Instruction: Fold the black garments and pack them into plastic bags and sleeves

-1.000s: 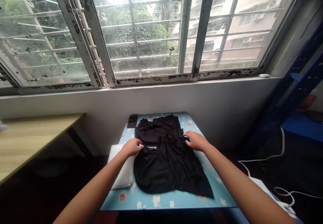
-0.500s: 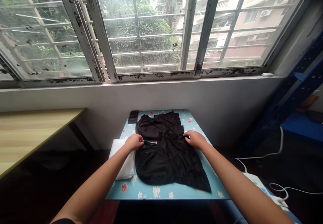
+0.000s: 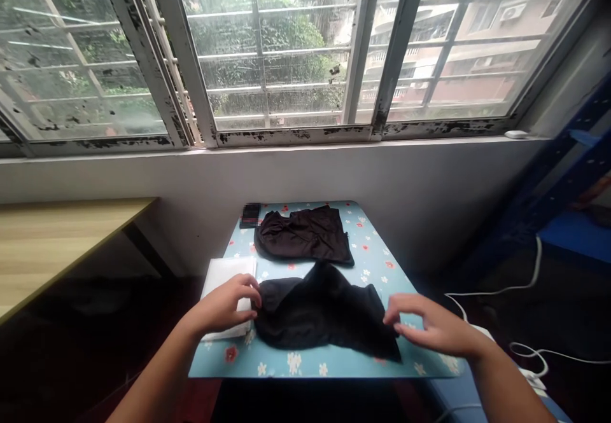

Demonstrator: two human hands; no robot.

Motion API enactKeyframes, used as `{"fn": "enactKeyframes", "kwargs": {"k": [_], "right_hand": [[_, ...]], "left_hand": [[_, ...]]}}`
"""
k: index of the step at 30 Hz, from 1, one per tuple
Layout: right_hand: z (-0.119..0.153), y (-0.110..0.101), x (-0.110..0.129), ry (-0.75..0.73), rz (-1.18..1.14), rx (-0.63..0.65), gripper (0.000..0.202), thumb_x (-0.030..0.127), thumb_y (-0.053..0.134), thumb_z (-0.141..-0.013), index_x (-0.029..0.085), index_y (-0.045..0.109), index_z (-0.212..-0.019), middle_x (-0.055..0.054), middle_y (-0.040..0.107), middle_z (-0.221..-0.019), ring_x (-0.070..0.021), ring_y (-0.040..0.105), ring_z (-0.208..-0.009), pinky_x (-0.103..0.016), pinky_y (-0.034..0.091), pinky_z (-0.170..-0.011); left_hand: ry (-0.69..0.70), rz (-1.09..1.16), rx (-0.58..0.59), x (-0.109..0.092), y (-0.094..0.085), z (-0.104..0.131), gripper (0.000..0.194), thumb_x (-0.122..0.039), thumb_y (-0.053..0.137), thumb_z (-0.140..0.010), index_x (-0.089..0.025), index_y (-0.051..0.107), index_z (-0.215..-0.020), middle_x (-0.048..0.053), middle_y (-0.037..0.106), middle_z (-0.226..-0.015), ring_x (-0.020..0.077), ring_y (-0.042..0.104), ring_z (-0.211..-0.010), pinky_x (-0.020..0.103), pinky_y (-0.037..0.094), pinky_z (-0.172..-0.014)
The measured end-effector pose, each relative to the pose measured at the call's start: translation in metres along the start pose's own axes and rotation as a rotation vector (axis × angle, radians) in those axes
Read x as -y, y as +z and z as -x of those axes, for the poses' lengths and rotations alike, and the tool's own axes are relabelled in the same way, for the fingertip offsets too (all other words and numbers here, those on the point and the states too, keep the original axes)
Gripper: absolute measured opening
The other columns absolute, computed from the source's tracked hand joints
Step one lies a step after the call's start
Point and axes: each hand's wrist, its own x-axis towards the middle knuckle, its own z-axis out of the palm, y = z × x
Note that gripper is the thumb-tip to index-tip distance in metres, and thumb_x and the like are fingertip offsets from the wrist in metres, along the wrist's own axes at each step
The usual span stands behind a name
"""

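Observation:
A soft black cloth piece (image 3: 324,315), rounded at its left end and pointed at its lower right, lies across the front of the small table; its kind is unclear. My left hand (image 3: 236,302) is at its left end, fingers curved and apart, partly above a white folded stack (image 3: 226,270). At the right end, my right hand (image 3: 432,324) has thumb and forefinger spread close to the cloth's edge. Neither hand grips the fabric, though light touch cannot be ruled out. Behind it rests a second, similar black cloth piece (image 3: 305,235), flat and wrinkled.
The small table (image 3: 310,369) has a blue flowered top and stands near the wall under a barred window (image 3: 286,60). A dark blurred item (image 3: 249,215) sits at its back left corner. A wooden desk (image 3: 62,238) is at left; white cables (image 3: 496,291) run at right.
Both hands have let go of the cloth's upper edge and come nearer, moving outward to its two ends. The cloth's upper part has come down off the rear piece, baring table between them.

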Motion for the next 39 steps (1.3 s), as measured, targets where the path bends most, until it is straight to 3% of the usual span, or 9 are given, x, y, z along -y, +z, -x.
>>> {"fn": "enactKeyframes", "kwargs": {"k": [2, 8, 12, 18, 23, 26, 30, 33, 39], "right_hand": [[0.019, 0.013, -0.011, 0.096, -0.078, -0.003, 0.026, 0.046, 0.06, -0.094, 0.025, 0.075, -0.099, -0.005, 0.072, -0.098, -0.0236, 0.067, -0.094, -0.036, 0.052, -0.092], [0.0, 0.044, -0.041, 0.398, 0.017, -0.452, 0.043, 0.057, 0.052, -0.092, 0.024, 0.072, -0.11, -0.009, 0.071, -0.111, -0.0255, 0.065, -0.093, -0.036, 0.053, -0.083], [-0.026, 0.06, -0.042, 0.501, 0.105, -0.472, 0.052, 0.058, 0.058, -0.085, 0.022, 0.069, -0.12, -0.01, 0.069, -0.115, -0.0244, 0.066, -0.09, -0.037, 0.052, -0.085], [-0.035, 0.071, -0.031, 0.548, 0.179, -0.427, 0.02, 0.038, 0.061, -0.078, 0.022, 0.067, -0.088, -0.008, 0.07, -0.099, -0.0265, 0.064, -0.096, -0.034, 0.047, -0.087], [-0.031, 0.074, -0.017, 0.545, 0.141, -0.461, 0.018, 0.04, 0.047, -0.089, 0.027, 0.06, -0.094, -0.002, 0.069, -0.084, -0.0244, 0.063, -0.084, -0.034, 0.044, -0.079], [-0.03, 0.078, -0.015, 0.552, 0.068, -0.487, 0.026, 0.046, 0.047, -0.091, 0.028, 0.06, -0.105, -0.003, 0.071, -0.092, -0.0262, 0.064, -0.094, -0.035, 0.045, -0.082], [-0.029, 0.084, -0.025, 0.552, -0.047, -0.549, 0.037, 0.052, 0.053, -0.088, 0.028, 0.06, -0.114, -0.002, 0.071, -0.091, -0.0229, 0.066, -0.082, -0.034, 0.048, -0.079], [-0.025, 0.088, -0.034, 0.534, -0.175, -0.609, 0.045, 0.054, 0.058, -0.083, 0.026, 0.059, -0.118, 0.001, 0.067, -0.084, -0.0182, 0.061, -0.065, -0.032, 0.05, -0.07], [-0.023, 0.088, -0.038, 0.52, -0.153, -0.64, 0.046, 0.05, 0.058, -0.081, 0.024, 0.061, -0.119, 0.001, 0.064, -0.086, -0.0145, 0.055, -0.057, -0.031, 0.05, -0.065]], "left_hand": [[-0.008, 0.055, 0.053, 0.001, 0.001, 0.012, 0.013, -0.025, 0.067, -0.086, -0.028, 0.076, -0.095, 0.004, 0.065, -0.12, 0.0234, 0.061, -0.114, 0.032, 0.047, -0.102], [-0.13, 0.027, -0.145, 0.008, 0.012, -0.009, 0.025, -0.035, 0.054, -0.096, -0.025, 0.072, -0.11, 0.007, 0.068, -0.113, 0.0249, 0.064, -0.105, 0.034, 0.051, -0.091], [-0.231, -0.133, -0.208, 0.001, 0.031, -0.031, 0.032, -0.037, 0.051, -0.097, -0.021, 0.072, -0.115, 0.011, 0.069, -0.112, 0.0292, 0.063, -0.107, 0.04, 0.05, -0.093], [-0.294, -0.357, -0.073, 0.005, 0.039, -0.045, 0.019, -0.031, 0.075, -0.079, -0.02, 0.076, -0.094, 0.016, 0.065, -0.126, 0.0419, 0.054, -0.121, 0.053, 0.043, -0.1], [-0.262, -0.103, -0.05, 0.0, 0.015, -0.048, 0.01, -0.026, 0.061, -0.087, -0.021, 0.067, -0.094, 0.008, 0.07, -0.096, 0.0291, 0.065, -0.095, 0.042, 0.05, -0.085], [-0.22, 0.434, -0.001, -0.021, 0.013, -0.05, 0.032, -0.043, 0.054, -0.097, -0.025, 0.057, -0.123, 0.005, 0.069, -0.093, 0.0236, 0.067, -0.082, 0.036, 0.054, -0.074], [0.003, 0.968, -0.177, -0.052, 0.043, -0.055, 0.055, -0.053, 0.052, -0.098, -0.032, 0.04, -0.148, 0.012, 0.056, -0.141, 0.0279, 0.062, -0.119, 0.044, 0.052, -0.098], [-0.041, 0.664, -0.376, -0.063, 0.08, -0.057, 0.043, -0.047, 0.055, -0.098, -0.029, 0.055, -0.138, 0.013, 0.051, -0.147, 0.0313, 0.054, -0.13, 0.048, 0.048, -0.104], [-0.016, 0.18, -0.454, -0.071, 0.123, -0.074, 0.044, -0.043, 0.061, -0.094, -0.022, 0.061, -0.132, 0.013, 0.063, -0.128, 0.0318, 0.055, -0.124, 0.049, 0.043, -0.11]]}}
